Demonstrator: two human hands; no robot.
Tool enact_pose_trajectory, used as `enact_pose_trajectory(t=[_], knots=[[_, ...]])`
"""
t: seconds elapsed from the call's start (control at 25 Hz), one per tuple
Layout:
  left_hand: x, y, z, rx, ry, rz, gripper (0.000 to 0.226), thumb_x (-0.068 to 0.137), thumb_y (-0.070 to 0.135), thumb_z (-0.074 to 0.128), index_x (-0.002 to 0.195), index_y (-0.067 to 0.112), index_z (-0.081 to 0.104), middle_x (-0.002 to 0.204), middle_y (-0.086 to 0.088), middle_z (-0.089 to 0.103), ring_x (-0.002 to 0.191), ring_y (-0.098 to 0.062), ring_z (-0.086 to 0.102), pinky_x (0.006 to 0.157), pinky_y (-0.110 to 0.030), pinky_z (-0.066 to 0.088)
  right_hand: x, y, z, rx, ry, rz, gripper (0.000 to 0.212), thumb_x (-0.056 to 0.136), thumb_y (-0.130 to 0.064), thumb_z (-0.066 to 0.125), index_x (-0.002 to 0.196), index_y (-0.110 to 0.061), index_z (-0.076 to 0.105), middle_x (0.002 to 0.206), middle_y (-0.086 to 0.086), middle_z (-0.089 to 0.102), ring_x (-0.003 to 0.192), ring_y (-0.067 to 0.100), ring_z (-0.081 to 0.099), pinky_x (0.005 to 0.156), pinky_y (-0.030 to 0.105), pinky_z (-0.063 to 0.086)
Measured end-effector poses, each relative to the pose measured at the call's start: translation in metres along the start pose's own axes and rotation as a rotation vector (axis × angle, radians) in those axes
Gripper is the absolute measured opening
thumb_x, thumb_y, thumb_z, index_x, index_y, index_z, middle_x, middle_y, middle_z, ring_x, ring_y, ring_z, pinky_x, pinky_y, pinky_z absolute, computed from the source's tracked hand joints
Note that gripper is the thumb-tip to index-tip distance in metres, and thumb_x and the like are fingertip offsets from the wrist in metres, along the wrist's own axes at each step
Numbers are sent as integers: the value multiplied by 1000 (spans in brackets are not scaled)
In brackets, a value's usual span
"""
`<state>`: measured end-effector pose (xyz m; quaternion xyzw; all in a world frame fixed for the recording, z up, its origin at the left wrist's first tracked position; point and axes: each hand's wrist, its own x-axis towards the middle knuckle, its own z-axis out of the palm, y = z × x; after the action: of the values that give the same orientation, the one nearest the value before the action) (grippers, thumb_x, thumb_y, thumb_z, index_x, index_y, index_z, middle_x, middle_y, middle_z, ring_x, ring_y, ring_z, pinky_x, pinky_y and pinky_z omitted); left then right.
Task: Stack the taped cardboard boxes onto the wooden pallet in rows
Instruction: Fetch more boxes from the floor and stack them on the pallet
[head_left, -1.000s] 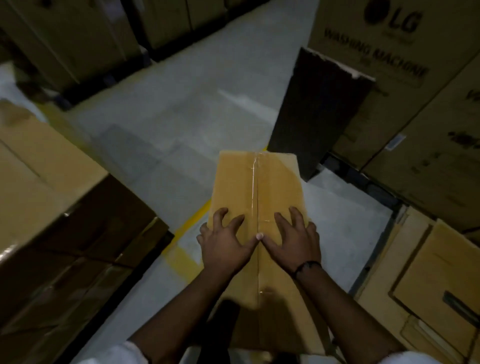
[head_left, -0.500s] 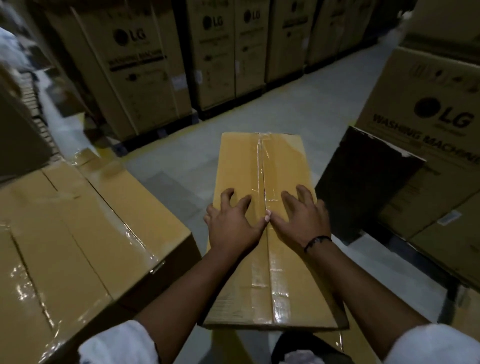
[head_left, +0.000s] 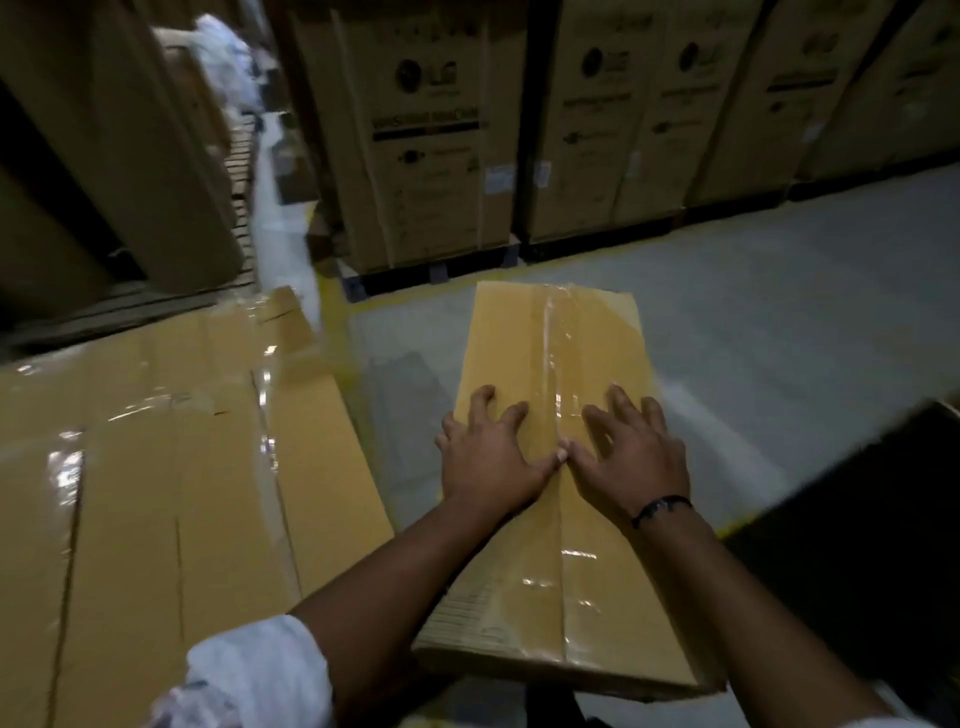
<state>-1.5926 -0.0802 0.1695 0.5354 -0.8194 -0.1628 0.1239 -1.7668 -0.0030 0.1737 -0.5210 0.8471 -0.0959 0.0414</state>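
Box underside hidden; bkgd cartons blurry.

Long tan cardboard box, clear tape down its centre seam, lies flat beneath the grip of left hand and right hand; more taped tan boxes sit left of the grip.

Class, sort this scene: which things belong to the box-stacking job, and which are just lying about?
Job: long tan taped cardboard box, with left hand and right hand pressing on its top; tan taped cardboard boxes laid at the left.
Lying about: tall printed washing-machine cartons; dark cardboard sheet at the right; white plastic wrap.
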Motion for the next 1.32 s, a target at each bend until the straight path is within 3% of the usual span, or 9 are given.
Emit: enact_pose_trajectory(t=[0.44,0.76,1.04,1.32], knots=[[212,-20,-41,-54,168,-381,86,73,91,46,146,47,45,162,7,23,138,-40,33,113,-58,31,291,-74,-18,21,-72,-459,63,88,-72,47,142,-39,51,160,-10,35,150,28,19,103,59,41],[336,-117,-64,-6,285,-611,85,74,91,47,145,45,48,161,5,26,136,-39,36,109,-53,34,441,-201,24,41,-161,-664,63,89,-71,47,142,-38,51,160,-11,35,150,27,19,106,57,36],[485,-215,-88,-25,298,-729,87,74,92,45,146,44,48,161,5,25,137,-42,35,110,-53,34,598,-323,55,-7,-188,-786,62,89,-71,48,141,-37,52,162,-9,33,150,29,17,108,58,35],[581,-304,-114,1,360,-888,89,74,95,40,146,44,47,161,3,25,137,-43,36,110,-57,36,713,-438,104,20,-238,-972,61,89,-71,46,139,-37,52,161,-8,34,150,30,19,106,58,36]])
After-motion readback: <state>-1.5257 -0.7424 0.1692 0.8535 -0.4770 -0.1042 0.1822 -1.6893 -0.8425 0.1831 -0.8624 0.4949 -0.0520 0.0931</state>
